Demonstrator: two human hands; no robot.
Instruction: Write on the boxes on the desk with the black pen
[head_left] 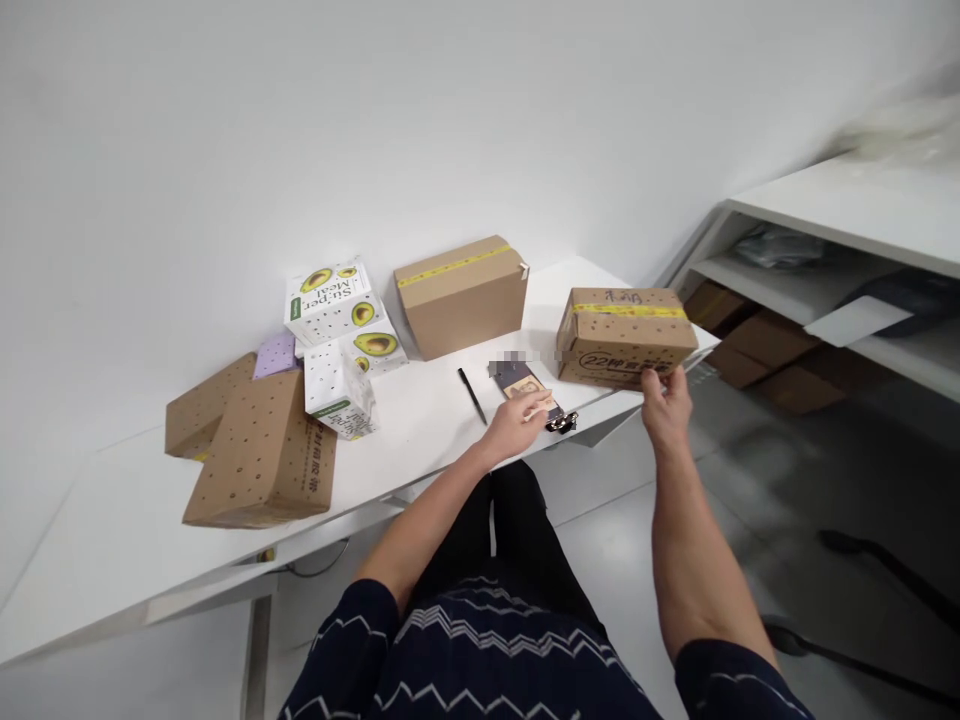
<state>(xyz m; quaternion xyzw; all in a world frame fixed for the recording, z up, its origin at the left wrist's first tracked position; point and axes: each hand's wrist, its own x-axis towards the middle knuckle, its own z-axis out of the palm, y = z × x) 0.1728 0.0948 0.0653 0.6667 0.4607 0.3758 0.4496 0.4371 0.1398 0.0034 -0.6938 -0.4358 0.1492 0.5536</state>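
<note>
My left hand reaches over a phone lying on the white table. Its fingers are stretched out and touch the lower part of the lit screen. A dark, shiny charm or strap lies at the phone's near end. On the right, a brown cardboard box sealed with yellow tape bears handwriting on top and black print on its side. My right hand grips this box at its near lower right corner, thumb on the front face; the other fingers are partly hidden. A black pen rests left of the phone.
A larger taped carton stands against the wall. White avocado-print boxes, a purple box and brown cartons crowd the left. A white shelf unit holding boxes and bags stands right of the table.
</note>
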